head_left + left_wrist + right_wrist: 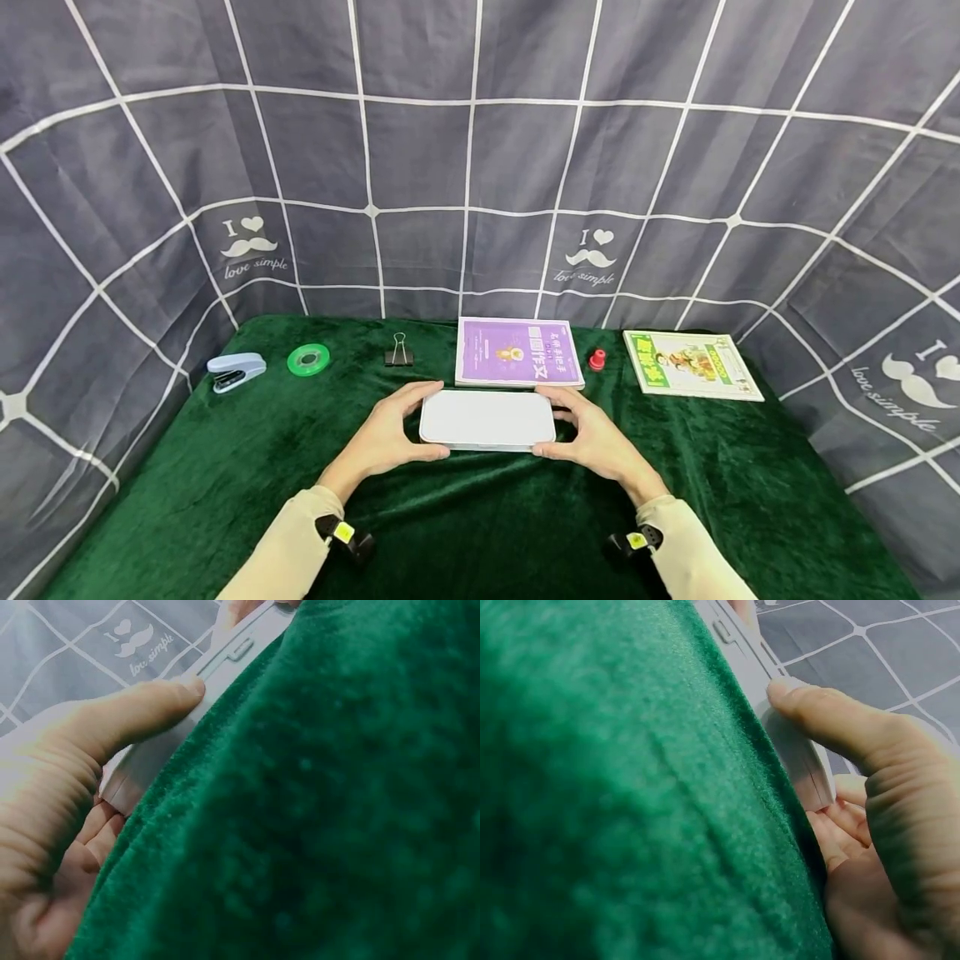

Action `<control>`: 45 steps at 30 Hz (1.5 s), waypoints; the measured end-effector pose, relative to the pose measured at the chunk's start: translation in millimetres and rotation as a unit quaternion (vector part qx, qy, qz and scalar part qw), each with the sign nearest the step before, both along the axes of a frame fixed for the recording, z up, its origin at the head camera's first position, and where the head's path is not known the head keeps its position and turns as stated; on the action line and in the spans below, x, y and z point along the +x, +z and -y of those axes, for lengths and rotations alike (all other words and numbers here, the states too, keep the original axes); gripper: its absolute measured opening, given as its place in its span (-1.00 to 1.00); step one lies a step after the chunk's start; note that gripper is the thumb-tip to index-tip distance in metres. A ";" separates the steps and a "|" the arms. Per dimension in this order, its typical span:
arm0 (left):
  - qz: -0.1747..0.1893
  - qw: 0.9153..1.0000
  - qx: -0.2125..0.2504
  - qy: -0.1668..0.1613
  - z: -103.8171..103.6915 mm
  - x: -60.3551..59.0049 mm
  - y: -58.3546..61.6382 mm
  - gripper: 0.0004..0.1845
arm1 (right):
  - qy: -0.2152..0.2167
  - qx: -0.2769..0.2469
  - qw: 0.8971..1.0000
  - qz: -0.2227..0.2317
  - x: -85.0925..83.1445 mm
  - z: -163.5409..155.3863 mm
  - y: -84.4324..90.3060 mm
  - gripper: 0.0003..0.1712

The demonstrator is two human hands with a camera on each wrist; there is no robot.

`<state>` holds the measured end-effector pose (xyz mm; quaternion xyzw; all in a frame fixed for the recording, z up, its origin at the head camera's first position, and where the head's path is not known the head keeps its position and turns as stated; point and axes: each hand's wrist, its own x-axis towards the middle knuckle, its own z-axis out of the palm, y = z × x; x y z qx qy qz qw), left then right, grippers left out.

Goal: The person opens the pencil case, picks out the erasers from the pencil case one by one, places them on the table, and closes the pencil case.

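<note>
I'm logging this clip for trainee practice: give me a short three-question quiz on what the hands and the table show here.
1. True or false: both hands grip the white case by its short ends.
2. Which thing lies nearest the green tape roll? A the red cap, B the stapler, C the green book.
3. Fill in: directly behind the case lies the ______ book.

Key
1. True: the left hand and the right hand each curl thumb and fingers round one end.
2. B.
3. Purple: the purple book; whether it touches the case cannot be told.
</note>
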<state>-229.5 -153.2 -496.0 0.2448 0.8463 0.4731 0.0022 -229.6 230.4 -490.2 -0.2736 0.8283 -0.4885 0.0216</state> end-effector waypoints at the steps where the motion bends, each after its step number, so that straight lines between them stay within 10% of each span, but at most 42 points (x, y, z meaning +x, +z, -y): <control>1: -0.006 1.000 -0.007 0.001 0.0 -0.5 -0.4 0.10 | -0.001 0.003 1.000 -0.004 -0.3 0.0 -0.6 0.05; 19: -0.019 0.998 -0.061 0.025 -3.5 -0.1 1.5 0.03 | -0.043 0.022 0.997 0.068 -14.0 2.3 12.2 -0.03; 37: 0.071 0.994 0.071 0.040 -3.8 -0.2 -1.0 0.37 | -0.076 0.016 0.985 0.155 -26.0 0.8 30.3 -0.41; 45: 0.052 0.996 0.049 0.049 -4.1 3.0 -0.4 -0.02 | -0.148 -0.024 0.970 0.191 -33.0 14.8 36.4 -0.16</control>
